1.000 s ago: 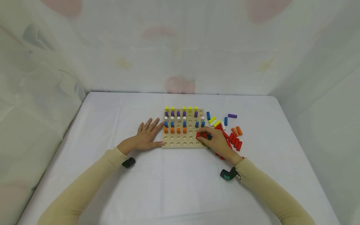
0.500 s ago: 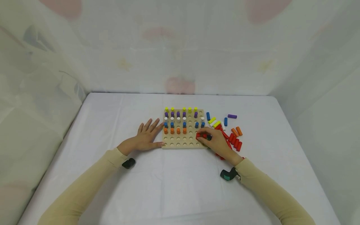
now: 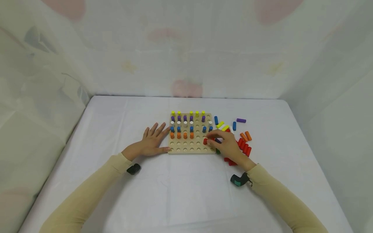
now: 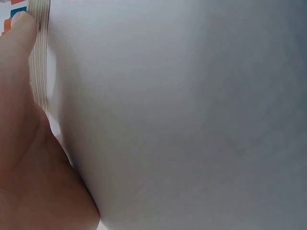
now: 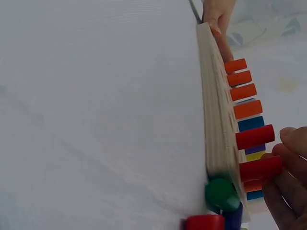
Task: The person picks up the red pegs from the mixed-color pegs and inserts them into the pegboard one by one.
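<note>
A wooden pegboard [image 3: 191,152] holds rows of coloured pegs. My left hand [image 3: 150,144] lies spread on the cloth at its left side, fingertips and thumb at the board's edge. In the left wrist view the thumb [image 4: 21,36] rests against that edge. My right hand [image 3: 225,145] hovers over the board's right side, thumb and fingers apart. Just beyond its fingertips a red peg [image 3: 205,141] stands upright in the board. The right wrist view shows a second red peg [image 5: 261,167] standing close to the fingers; whether they touch it, I cannot tell.
Loose red pegs [image 3: 245,148], orange pegs [image 3: 245,136], yellow pegs and a purple peg [image 3: 241,120] lie right of the board, partly hidden under my right hand. A green peg [image 5: 222,194] lies against the board's near right corner. White cloth [image 3: 175,194] covers the table.
My right hand has let go of the red peg and drawn back slightly to the right. The peg stays upright in the board. My left hand has not moved.
</note>
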The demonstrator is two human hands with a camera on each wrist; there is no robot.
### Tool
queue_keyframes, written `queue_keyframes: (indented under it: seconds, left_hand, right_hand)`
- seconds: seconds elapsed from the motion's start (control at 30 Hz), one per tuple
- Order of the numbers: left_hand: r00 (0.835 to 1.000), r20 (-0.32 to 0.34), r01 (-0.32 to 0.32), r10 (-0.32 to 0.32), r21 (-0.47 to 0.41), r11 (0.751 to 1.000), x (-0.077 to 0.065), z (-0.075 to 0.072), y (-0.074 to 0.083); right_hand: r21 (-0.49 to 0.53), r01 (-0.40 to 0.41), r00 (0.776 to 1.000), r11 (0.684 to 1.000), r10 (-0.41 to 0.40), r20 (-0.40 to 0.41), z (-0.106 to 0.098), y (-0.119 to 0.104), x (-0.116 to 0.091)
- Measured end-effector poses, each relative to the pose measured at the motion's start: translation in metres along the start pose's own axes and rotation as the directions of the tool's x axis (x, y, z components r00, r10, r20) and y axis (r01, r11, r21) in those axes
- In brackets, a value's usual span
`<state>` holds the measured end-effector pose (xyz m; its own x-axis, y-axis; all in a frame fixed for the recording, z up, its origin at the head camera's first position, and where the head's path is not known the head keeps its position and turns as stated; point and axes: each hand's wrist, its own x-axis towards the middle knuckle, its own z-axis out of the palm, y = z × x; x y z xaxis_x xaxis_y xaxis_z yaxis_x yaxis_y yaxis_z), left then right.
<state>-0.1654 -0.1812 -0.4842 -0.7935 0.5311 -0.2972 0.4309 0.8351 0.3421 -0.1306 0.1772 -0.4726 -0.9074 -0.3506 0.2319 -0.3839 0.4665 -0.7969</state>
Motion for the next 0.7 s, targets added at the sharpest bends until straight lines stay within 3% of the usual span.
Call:
queue_keyframes:
  seconds: [0.3,0.7]
  left_hand:
    - [1.0,-0.004,0.0,0.0,0.0,1.0,0.002,-0.001,-0.001]
    - [1.0,-0.009,-0.011,0.011,0.0,1.0,0.002,-0.002,0.0]
  right_hand:
    - [0.012,-0.005,0.999,1.0,0.006,-0.05,-0.014,-0.008,0.004]
    - [-0.045,-0.113,0.991,0.993,0.11,-0.077,-0.049,-0.004,0.003]
